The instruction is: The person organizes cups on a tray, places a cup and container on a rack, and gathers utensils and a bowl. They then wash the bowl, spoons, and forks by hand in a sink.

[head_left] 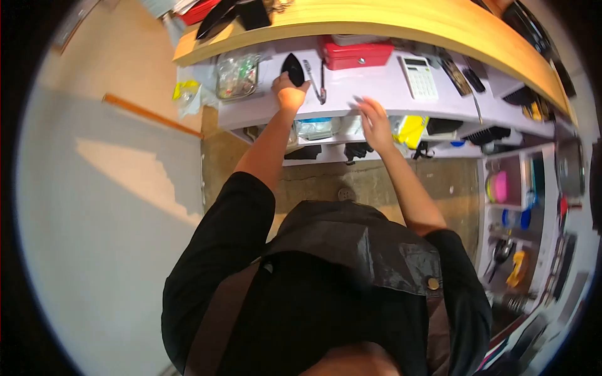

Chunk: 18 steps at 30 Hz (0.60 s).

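Note:
A dark, pointed oval object [293,67] is in my left hand [291,93], over the white shelf under the wooden counter. My fingers are wrapped round its near end. Just to its right, a pen-like item [311,73] and a dark slim tool [323,84] lie on the white surface. My right hand [374,120] hangs at the shelf's front edge with its fingers apart and nothing in it. Behind it sits a red box [359,55] with a lock, and a white calculator [419,78] lies to the right.
The wooden counter [370,17] arches over the shelf. A clear container of small items [237,75] stands at the left. Below are compartments with a yellow packet [411,131]. More shelves [505,164] with tools run down the right side.

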### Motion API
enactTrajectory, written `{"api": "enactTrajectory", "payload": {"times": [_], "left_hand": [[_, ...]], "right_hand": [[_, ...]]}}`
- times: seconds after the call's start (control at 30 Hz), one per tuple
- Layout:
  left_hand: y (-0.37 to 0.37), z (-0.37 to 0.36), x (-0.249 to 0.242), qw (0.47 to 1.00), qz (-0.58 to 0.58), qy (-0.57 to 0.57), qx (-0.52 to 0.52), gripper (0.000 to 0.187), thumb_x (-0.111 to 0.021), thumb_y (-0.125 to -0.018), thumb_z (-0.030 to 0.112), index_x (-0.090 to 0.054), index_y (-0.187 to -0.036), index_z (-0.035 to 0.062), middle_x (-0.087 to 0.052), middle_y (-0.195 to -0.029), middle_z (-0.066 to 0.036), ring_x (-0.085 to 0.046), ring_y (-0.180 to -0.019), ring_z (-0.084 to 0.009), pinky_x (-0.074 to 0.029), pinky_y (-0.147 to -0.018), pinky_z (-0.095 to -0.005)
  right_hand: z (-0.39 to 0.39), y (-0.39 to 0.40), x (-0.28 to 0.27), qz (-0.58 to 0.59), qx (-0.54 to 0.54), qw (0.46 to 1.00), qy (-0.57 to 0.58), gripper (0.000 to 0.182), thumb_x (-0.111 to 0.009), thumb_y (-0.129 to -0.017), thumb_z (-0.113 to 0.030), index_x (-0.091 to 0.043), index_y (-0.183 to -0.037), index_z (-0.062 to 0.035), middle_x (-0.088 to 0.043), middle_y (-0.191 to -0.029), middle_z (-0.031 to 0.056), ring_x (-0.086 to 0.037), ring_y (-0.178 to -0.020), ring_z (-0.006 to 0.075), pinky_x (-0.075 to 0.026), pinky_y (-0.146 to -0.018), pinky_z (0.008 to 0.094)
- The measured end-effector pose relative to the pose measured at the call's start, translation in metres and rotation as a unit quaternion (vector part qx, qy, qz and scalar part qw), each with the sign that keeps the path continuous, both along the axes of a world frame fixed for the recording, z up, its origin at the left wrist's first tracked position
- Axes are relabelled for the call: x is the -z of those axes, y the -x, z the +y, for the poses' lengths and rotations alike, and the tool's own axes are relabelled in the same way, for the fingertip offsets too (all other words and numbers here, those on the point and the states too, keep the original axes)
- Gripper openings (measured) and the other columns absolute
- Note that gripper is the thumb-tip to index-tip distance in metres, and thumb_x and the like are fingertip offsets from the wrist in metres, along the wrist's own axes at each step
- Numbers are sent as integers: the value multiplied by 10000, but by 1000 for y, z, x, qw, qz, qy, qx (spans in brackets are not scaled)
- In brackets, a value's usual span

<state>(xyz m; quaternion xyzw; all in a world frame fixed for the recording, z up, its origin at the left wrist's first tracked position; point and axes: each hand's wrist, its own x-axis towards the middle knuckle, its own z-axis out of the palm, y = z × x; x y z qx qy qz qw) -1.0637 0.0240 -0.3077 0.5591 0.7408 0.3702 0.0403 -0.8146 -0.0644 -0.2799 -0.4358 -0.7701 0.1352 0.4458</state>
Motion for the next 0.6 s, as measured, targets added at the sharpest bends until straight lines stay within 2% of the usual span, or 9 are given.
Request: {"api": "enactTrajectory", "payload": {"times": [0.13,0.17,0.3,0.37,0.4,0.43,0.5,0.57,0.6], "left_hand": [[-4,15,13,999,-31,0,39,751,-748,-537,486,-556,-1054,-23,-582,-987,-217,-540,-952,-360,-427,-859,-392],[-7,15,10,998,-38,14,43,745,-739,-545,492,-559,-1049,-28,-591,-976,-221,-553,-944,-356,-434,-851,-395],[2,40,34,993,-68,-17,91,775,-724,-579,498,-539,-1095,-49,-608,-977,-219,-589,-918,-334,-453,-835,-382],[-8,8,-21,975,-122,34,182,690,-728,-593,478,-550,-1004,-47,-574,-1047,-228,-572,-935,-330,-466,-766,-412],[-16,5,-3,988,107,-106,-19,589,-736,-617,417,-550,-923,-50,-564,-1004,-232,-538,-949,-361,-431,-791,-439],[-52,-39,-53,994,25,-94,-43,558,-731,-641,362,-533,-948,-60,-538,-988,-229,-488,-981,-388,-374,-861,-460],[-87,-82,-65,917,134,-348,141,513,-698,-688,229,-476,-1060,-45,-476,-1055,-221,-428,-1020,-382,-345,-892,-450],[-183,-155,-9,868,-128,-106,467,329,-622,-760,101,-488,-1037,-17,-508,-1014,-188,-473,-975,-353,-368,-875,-420],[-218,-181,19,819,-48,-1,572,243,-588,-790,105,-498,-994,7,-519,-960,-140,-496,-922,-286,-384,-851,-386]], "right_hand": [[-171,-118,105,-53,243,943,221,259,-509,-784,-27,-561,-1038,-19,-510,-1142,171,-473,-1075,352,-394,-910,384],[-231,-144,129,-196,286,894,283,299,-486,-803,-49,-540,-1096,-30,-478,-1196,169,-435,-1120,356,-361,-947,401],[-467,-172,182,-111,467,569,668,391,-495,-809,-110,-484,-1188,-17,-445,-1231,215,-396,-1170,351,-348,-969,395],[-560,-159,210,-65,466,452,758,281,-506,-801,-113,-567,-1055,-7,-562,-1056,201,-526,-1024,333,-439,-837,365],[-601,-147,217,-51,447,419,788,247,-512,-799,-126,-598,-996,-6,-596,-982,196,-571,-956,326,-464,-781,358],[-631,-133,218,-10,438,398,806,224,-519,-793,-130,-590,-970,-12,-593,-959,190,-563,-922,319,-455,-754,358],[-661,-107,213,108,451,386,797,181,-535,-781,-137,-574,-917,-25,-587,-912,178,-547,-854,304,-439,-702,357],[-682,-93,220,227,482,375,759,144,-550,-769,-144,-557,-865,-37,-581,-865,166,-530,-785,290,-423,-649,356],[-687,-97,224,271,496,376,734,129,-558,-763,-147,-549,-838,-44,-578,-842,160,-522,-751,282,-415,-622,355]]}}
